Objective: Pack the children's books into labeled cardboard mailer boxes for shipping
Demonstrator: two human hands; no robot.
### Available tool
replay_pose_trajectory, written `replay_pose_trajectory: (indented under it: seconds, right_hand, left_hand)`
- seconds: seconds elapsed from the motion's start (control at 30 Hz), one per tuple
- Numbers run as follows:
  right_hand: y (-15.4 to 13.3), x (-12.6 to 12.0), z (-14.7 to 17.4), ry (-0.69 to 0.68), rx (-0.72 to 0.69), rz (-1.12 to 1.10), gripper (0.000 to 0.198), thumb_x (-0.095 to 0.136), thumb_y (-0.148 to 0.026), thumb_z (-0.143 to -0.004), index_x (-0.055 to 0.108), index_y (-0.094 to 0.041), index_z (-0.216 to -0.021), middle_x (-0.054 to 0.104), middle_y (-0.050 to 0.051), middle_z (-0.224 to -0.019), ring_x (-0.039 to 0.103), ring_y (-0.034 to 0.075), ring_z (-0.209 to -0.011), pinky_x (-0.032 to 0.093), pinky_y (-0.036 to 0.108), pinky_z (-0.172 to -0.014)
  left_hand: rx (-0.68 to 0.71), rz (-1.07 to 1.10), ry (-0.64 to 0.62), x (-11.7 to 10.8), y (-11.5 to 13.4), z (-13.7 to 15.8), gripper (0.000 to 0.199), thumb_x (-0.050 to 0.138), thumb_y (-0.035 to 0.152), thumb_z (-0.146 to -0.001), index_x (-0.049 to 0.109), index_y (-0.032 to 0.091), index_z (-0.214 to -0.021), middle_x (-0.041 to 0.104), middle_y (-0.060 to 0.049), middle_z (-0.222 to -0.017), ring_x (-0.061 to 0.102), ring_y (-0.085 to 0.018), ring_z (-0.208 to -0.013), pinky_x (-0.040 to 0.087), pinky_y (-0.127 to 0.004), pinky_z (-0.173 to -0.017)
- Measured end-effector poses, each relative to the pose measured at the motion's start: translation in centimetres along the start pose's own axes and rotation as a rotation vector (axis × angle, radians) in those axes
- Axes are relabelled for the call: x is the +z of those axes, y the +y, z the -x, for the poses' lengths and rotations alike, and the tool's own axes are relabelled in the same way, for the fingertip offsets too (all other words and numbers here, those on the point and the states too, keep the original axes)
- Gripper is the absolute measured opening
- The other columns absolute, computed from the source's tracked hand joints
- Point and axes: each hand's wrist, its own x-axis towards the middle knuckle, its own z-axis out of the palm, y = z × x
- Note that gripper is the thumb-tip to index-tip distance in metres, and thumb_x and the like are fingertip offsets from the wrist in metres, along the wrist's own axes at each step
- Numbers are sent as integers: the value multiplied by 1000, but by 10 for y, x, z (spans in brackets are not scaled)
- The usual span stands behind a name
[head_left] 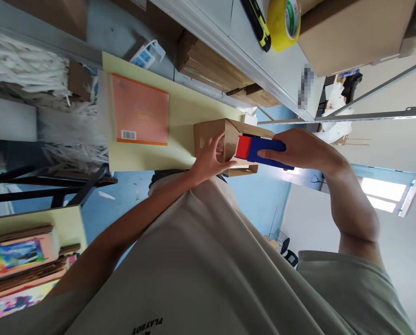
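Cardboard box (208,132) sits about mid-frame, with the left hand (208,160) right at its edge and nearer to it, thumb and fingers spread, no hold I can make out. Right hand (296,148), right of centre, is wrapped round the blue-and-red pack (256,145), long axis roughly left-right, red end facing the left hand.

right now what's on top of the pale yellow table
An orange flat item lies on the table; to its right, a cardboard box, touched by the left hand, appears to rest there. The tabletop beneath both is covered; the box's contents can't be made out.
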Motion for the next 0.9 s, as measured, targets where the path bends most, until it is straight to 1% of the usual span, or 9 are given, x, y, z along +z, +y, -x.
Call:
replay_pose_trajectory:
  seconds: [0.1,0.2,0.27,0.33,0.4,0.47,0.53,0.7,0.9]
  right_hand:
    - [-6,1,0,-7,-5,18,64,63,-84,-109,77,-25,-91,70,5,-69,66,24,-71,41,38,-70]
    - [-13,3,2,24,-27,32,62,65,-83,-108,78,-24,-93,73,6,-75,66,24,-72,39,38,-69]
    - [-15,4,4,47,-39,43,62,66,-83,-108,79,-24,-95,74,7,-77,65,24,-72,38,38,-69]
    - [-13,6,5,62,-44,49,62,65,-83,-109,79,-23,-97,74,7,-78,66,24,-73,38,38,-70]
    - [-10,7,6,74,-51,47,63,64,-83,-109,80,-23,-98,73,8,-77,67,25,-75,40,38,-72]
    - [-5,8,7,82,-60,39,64,63,-84,-110,80,-24,-97,72,7,-76,68,26,-77,41,38,-74]
    - [-1,10,7,88,-64,32,65,63,-86,-109,80,-24,-96,70,7,-73,67,26,-76,42,38,-74]
    - [18,15,2,66,-20,20,66,63,-86,-108,75,-24,-86,65,5,-65,63,24,-68,40,38,-70]
    - [66,30,-31,-107,66,-20,60,67,-79,-107,76,-24,-83,69,4,-66,64,22,-67,43,38,-73]
  left_hand:
    - [47,-168,-63,1,11,-10,112,105,43,-85,52,30,-182,73,-12,-139,74,-28,-109,66,-46,-108]
    - [92,-255,-153,-4,21,-30,104,97,33,-92,50,27,-185,74,-13,-133,75,-29,-104,65,-43,-103]
    - [104,-304,-194,-7,27,-41,94,90,27,-95,54,27,-182,75,-14,-133,76,-31,-105,64,-44,-101]
    - [114,-345,-204,-8,32,-49,78,86,22,-96,64,28,-171,75,-14,-133,77,-34,-109,63,-44,-101]
    - [124,-374,-204,-7,33,-54,60,83,18,-96,73,27,-154,76,-14,-130,77,-35,-112,63,-45,-101]
    - [119,-391,-206,-4,31,-56,44,82,15,-96,78,25,-139,75,-14,-125,77,-36,-113,62,-45,-102]
    - [91,-397,-190,-2,25,-56,36,81,12,-95,78,22,-130,74,-15,-123,76,-36,-112,61,-46,-104]
    - [72,-394,-155,-7,8,-53,35,82,15,-96,76,18,-130,73,-12,-120,75,-31,-112,61,-43,-112]
    - [78,-390,-206,-16,2,-49,45,83,12,-97,73,19,-140,71,-11,-124,77,-28,-112,63,-42,-111]
